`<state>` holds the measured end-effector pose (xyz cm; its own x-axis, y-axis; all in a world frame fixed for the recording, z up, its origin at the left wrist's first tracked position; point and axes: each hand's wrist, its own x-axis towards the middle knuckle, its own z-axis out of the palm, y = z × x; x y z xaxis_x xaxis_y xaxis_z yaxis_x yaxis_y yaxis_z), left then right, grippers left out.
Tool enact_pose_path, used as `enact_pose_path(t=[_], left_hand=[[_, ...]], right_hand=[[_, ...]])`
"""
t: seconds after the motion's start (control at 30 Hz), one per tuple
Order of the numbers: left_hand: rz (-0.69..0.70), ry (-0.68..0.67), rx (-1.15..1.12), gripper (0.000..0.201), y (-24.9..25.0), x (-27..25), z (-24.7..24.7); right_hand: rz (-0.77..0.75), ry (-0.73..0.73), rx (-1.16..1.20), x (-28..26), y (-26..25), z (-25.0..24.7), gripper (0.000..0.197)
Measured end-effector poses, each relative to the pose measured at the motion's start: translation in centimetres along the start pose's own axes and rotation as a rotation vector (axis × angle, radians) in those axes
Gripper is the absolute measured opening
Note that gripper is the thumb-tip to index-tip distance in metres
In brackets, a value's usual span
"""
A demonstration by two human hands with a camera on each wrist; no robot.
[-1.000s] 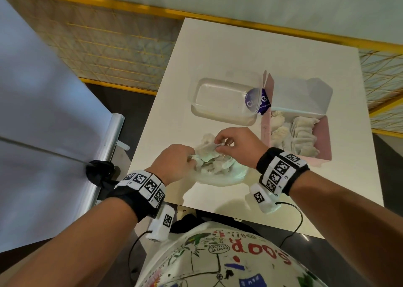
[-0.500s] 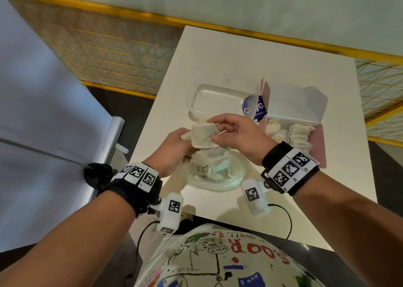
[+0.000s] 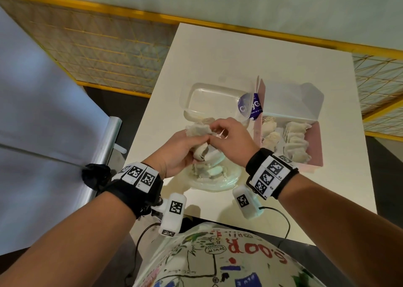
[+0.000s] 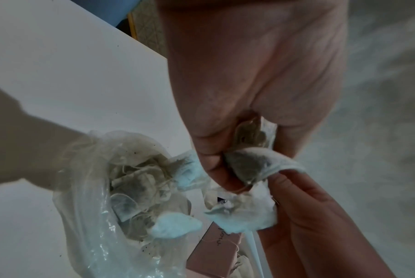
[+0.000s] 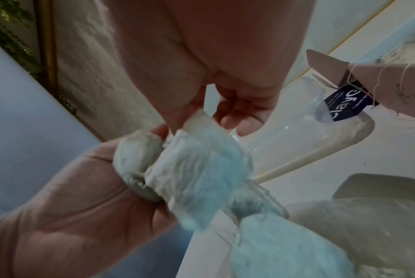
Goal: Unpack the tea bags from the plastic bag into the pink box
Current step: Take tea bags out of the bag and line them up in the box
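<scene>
bag: tea bags inside | box right of bag: tea bags | left hand, right hand: fingers clamped on a tea-bag clump above bag

Looking like staged recording space, not home: plain white worktop standing beside yellow-framed mesh partition, grey backdrop sheet on roller hanging at left.
</scene>
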<state>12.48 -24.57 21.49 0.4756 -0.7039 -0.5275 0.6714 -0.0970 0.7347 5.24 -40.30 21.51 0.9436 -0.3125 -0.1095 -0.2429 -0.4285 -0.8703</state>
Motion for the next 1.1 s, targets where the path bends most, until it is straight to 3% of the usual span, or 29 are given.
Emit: enact_pose_path(t=[0.1,0.23,0.3,0.47,0.6,0.73,0.83,1.1], left_hand=[[0.013,0.105,0.062,0.027,-0.2,0.6,0.0],[0.018,0.137,0.127,0.023,0.0,0.7,0.1],[0.032,0.129,0.155,0.025,0.2,0.7,0.1],[0.079,0.129,0.248,0.034,0.2,0.8,0.3],[0.082,0.119,0.181,0.036,0.4,0.7,0.3],[0.107,0.121,0.127,0.038,0.5,0.5,0.1],[0.120,0.103,0.097,0.042,0.5,0.5,0.1],[0.061,0.135,0.002,0.053,1.1,0.4,0.0]], right_hand=[[0.052,-0.030,0.122,0.1,-0.3,-0.6,0.018],[0.127,0.069,0.226,0.1,-0.2,-2.3,0.023],[0.056,0.092,0.170,0.2,-0.6,-2.8,0.022],[-0.018,-0.071,-0.109,1.1,-1.2,-2.5,0.020],[0.101,-0.057,0.042,1.3,-1.0,-3.4,0.012],[0.270,-0.084,0.327,0.5,-0.8,-3.8,0.024],[0.405,-0.182,0.453,0.4,-0.9,-3.5,0.027],[0.499,-0.135,0.692,0.4,-1.2,-3.9,0.011]])
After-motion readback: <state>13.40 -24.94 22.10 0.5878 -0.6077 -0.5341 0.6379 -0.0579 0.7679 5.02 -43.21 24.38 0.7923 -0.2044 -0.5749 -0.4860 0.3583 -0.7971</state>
